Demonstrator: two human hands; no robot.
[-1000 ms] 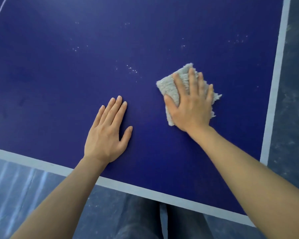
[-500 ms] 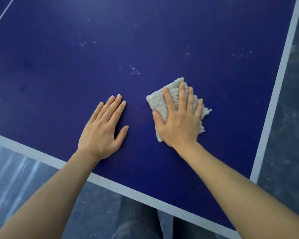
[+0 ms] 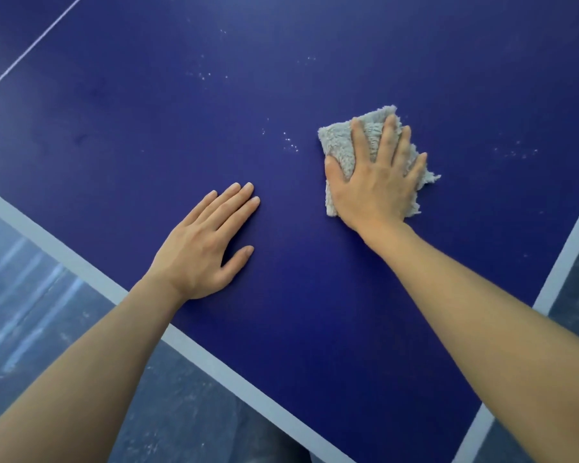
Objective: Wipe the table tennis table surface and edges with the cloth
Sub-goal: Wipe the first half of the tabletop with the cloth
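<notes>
The dark blue table tennis table [image 3: 214,105] fills most of the view, with a pale border line along its near and right edges. A folded grey fluffy cloth [image 3: 340,142] lies flat on the surface right of centre. My right hand [image 3: 376,180] presses down on the cloth with straight, spread fingers. My left hand [image 3: 206,248] rests flat on the bare table surface to the left, fingers straight and together, holding nothing. Small white specks [image 3: 290,143] dot the surface just left of the cloth.
The near table edge [image 3: 81,262] runs diagonally from the left to the bottom middle; the right edge [image 3: 562,255] rises at the far right. Grey floor [image 3: 30,312] shows beyond both. A thin white centre line [image 3: 30,48] crosses the top left corner.
My right hand slid the cloth toward me and left, then back away and to the right. The view has turned, so the table edges look more slanted. My left hand stays planted.
</notes>
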